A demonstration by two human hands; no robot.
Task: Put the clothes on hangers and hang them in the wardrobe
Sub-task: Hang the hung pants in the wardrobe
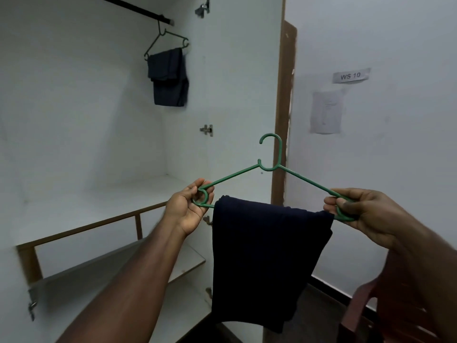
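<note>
I hold a green plastic hanger (271,167) level in front of the open white wardrobe (99,120). My left hand (189,206) grips its left end loop and my right hand (358,210) grips its right end loop. A folded dark navy garment (267,258) drapes over the hanger's bottom bar between my hands. Up at the back, the black rail (138,9) carries another green hanger (168,42) with a folded dark grey garment (169,78) on it.
The wardrobe's brown-edged side panel (284,107) stands just behind the held hanger. A white shelf with a wooden front rail (94,224) lies below left. A dark red plastic chair (385,305) sits at the lower right. Paper labels (350,76) hang on the right wall.
</note>
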